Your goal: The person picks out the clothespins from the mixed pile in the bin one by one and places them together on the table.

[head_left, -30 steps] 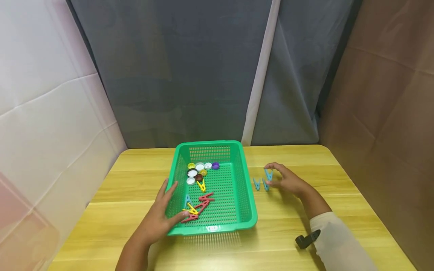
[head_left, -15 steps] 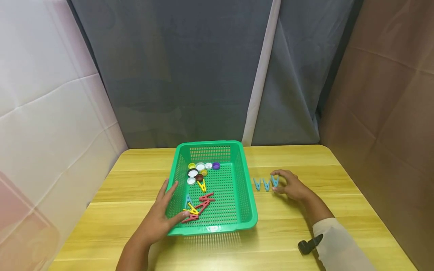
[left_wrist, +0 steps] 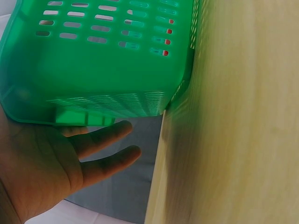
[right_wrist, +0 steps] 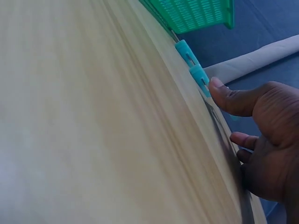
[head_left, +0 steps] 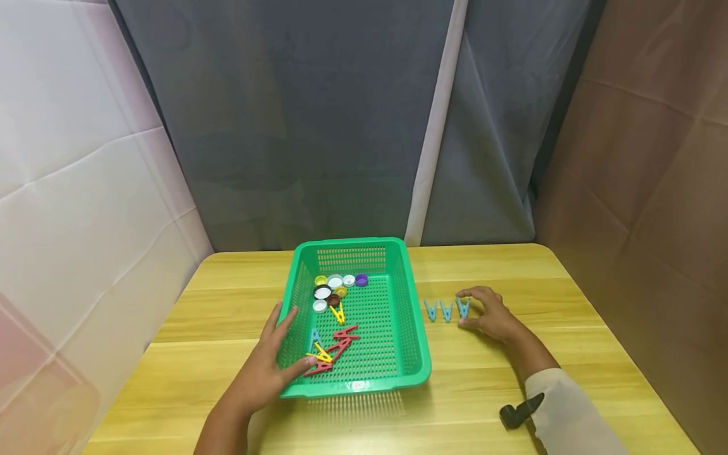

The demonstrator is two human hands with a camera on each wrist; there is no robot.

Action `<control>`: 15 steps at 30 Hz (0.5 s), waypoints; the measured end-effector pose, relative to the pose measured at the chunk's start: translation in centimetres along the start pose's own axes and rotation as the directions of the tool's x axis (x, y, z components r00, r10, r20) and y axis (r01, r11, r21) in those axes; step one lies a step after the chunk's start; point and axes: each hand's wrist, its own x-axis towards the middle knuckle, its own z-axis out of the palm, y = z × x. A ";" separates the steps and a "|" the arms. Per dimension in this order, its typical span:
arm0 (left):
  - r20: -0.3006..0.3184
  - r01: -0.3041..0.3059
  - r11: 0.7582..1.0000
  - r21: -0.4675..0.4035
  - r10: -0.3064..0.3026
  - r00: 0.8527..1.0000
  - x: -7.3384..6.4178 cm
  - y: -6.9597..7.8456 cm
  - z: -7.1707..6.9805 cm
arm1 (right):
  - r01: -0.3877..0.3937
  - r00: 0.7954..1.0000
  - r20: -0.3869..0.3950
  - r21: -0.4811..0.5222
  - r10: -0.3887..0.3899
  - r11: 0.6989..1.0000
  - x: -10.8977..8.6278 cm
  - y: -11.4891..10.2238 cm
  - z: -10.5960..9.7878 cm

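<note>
Resting on the left rim of a green plastic basket (head_left: 428, 354), my left hand (head_left: 258, 373) has its fingers spread and straight, the thumb over the near left corner. The left wrist view shows this hand (left_wrist: 42, 161) against the basket's outer side. My right hand (head_left: 490, 316) pinches a light blue clothespin (head_left: 463, 308) between thumb and index finger at the table surface. To its left, two more blue clothespins (head_left: 446, 311) lie in the same row. In the right wrist view, the right hand (right_wrist: 273, 126) hides the held clothespin.
Inside the basket are several bottle caps (head_left: 322, 292), red clothespins (head_left: 339, 346), yellow clothespins (head_left: 338, 313) and one blue clothespin (head_left: 315, 338). The wooden table (head_left: 483, 392) meets a grey curtain (head_left: 313, 158) at the back.
The right hand has moved right with the blue clothespin and lowered it into line with the other two. The left hand and the basket have stayed put.
</note>
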 end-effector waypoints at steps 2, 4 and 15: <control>0.000 0.002 1.000 0.007 -0.002 1.000 0.0 0.0 0.0 | 0.008 1.000 -0.005 -0.015 -0.008 1.000 0.0 0.1 0.1; -0.001 0.002 1.000 0.013 -0.002 1.000 0.0 0.0 0.0 | 0.016 1.000 -0.008 -0.030 -0.016 0.999 0.0 0.2 0.1; -0.005 -0.009 1.000 0.003 0.009 1.000 0.0 0.0 0.0 | 0.020 1.000 0.012 -0.062 -0.019 0.998 0.0 0.3 0.3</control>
